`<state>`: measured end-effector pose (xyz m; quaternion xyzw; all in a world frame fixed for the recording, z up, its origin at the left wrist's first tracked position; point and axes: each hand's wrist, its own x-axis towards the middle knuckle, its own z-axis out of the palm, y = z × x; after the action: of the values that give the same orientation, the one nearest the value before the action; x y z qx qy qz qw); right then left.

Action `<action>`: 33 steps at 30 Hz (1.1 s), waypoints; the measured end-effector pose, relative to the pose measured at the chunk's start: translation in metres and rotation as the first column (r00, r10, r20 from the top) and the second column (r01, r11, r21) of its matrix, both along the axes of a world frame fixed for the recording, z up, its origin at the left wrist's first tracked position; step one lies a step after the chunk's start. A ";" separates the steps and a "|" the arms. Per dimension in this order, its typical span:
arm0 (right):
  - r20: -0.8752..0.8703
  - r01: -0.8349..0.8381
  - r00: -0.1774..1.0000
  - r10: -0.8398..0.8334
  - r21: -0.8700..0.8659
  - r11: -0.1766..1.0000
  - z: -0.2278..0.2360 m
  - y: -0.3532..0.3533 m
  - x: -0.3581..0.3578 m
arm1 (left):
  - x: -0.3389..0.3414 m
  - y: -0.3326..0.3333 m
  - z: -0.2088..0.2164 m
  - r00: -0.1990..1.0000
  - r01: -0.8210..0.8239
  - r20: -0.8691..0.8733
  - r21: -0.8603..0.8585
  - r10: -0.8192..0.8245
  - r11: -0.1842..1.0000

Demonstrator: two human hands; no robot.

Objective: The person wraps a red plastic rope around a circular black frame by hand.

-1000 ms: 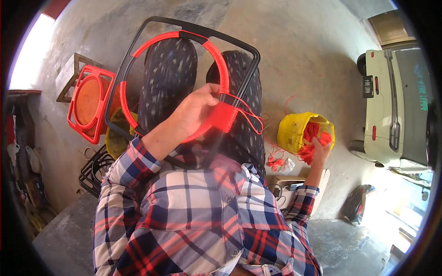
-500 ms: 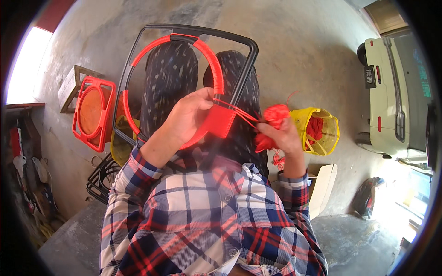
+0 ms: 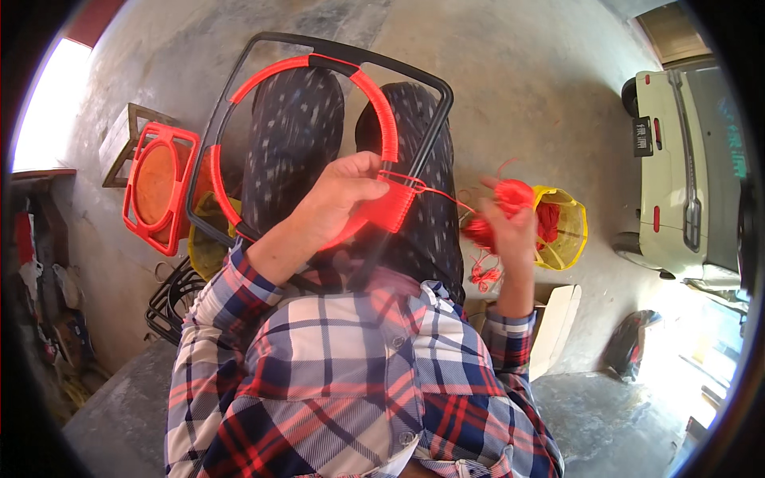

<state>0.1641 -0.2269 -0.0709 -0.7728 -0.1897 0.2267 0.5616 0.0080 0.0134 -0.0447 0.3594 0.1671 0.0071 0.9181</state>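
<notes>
Over my thighs lies a black frame with a ring inside it, much of the ring wound in red cord. My left hand grips the ring's right side, thumb pressed against a broad red woven patch that joins ring and outer bar. From a loop round the bar above this patch, a single red strand runs taut to the right. My right hand, blurred, holds a bundle of red cord off to the right. Loose strands hang beneath it.
Right of my knees stands a yellow container with red cord inside. At left are a finished-looking red frame, a wooden stool and stacked black frames. A cardboard flap and a parked vehicle are at right.
My right hand has moved right with the cord bundle, drawing the double strand out into a single line with a small loop at the bar. The frame has shifted and tilted slightly.
</notes>
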 end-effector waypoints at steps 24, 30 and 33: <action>0.024 -0.556 0.819 0.573 0.280 0.783 0.071 0.036 -0.015 | 0.003 -0.004 -0.014 0.986 -0.040 -0.113 0.548 0.121 0.836; 0.401 -0.384 0.811 0.425 -0.183 0.905 0.047 0.076 -0.028 | 0.008 -0.009 0.023 0.960 0.056 -0.273 -0.036 -0.064 0.998; -0.012 -0.371 0.921 0.390 0.282 0.885 0.023 0.074 -0.028 | 0.007 -0.010 0.016 0.977 -0.092 -0.197 -0.045 0.081 0.995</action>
<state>0.1365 -0.1533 -0.0480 -0.6270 -0.3478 0.3301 0.6140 0.0152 0.0035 -0.0286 0.3256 0.2721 0.0073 0.9055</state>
